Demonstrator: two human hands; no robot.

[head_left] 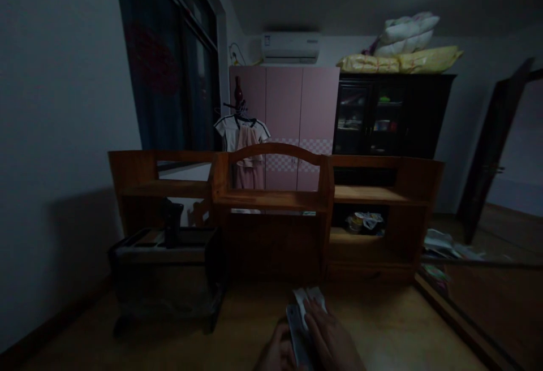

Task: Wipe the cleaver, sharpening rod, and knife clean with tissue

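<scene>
In the dim room, both hands meet at the bottom middle of the view, just above a wooden desktop (382, 326). My left hand (278, 354) is curled around the lower end of a slim pale grey remote-like device (297, 331). My right hand (331, 340) lies over its right side, fingers pressed together on a white cloth or tissue (311, 298) that sticks out past the device's far end. The fingertips are partly hidden in the dark.
A wooden shelf unit (275, 190) stands across the back of the desk. A dark box with a black bottle (172, 224) sits at its left. Behind it are a pink wardrobe (292, 111), a dark cabinet (390, 116) with bedding on top, and hanging clothes (244, 145).
</scene>
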